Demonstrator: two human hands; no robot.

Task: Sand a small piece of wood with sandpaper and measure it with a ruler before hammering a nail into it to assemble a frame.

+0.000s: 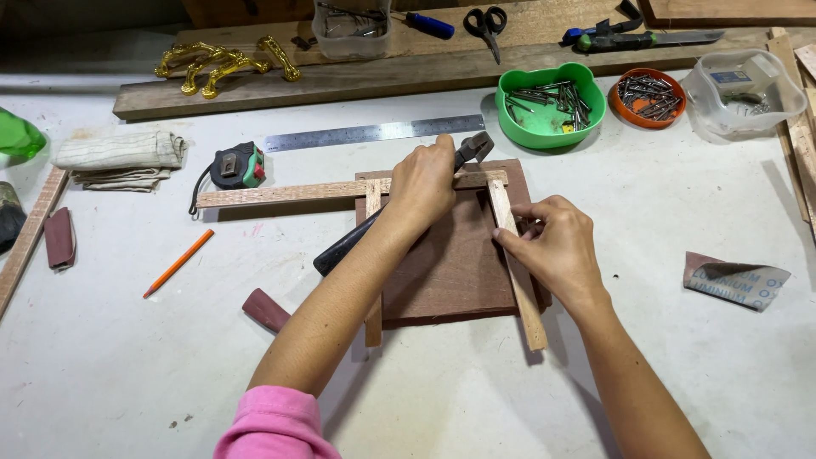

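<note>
Hands — left (422, 183) gripping hammer (399, 208), right (548, 246) pinching wood strip (514, 259) at board edge (455, 255).

Bare white tabletop (476, 399) lies open in front of the brown board (450, 272). Behind the board, a steel ruler (374, 133), a green bowl of nails (551, 106) and an orange dish of nails (650, 98) crowd the way. A tape measure (238, 166) and pencil (178, 263) lie left, sandpaper (735, 279) right.

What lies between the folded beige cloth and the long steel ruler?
In the head view, a black tape measure with red and green sides sits between the folded beige cloth and the steel ruler.
</note>
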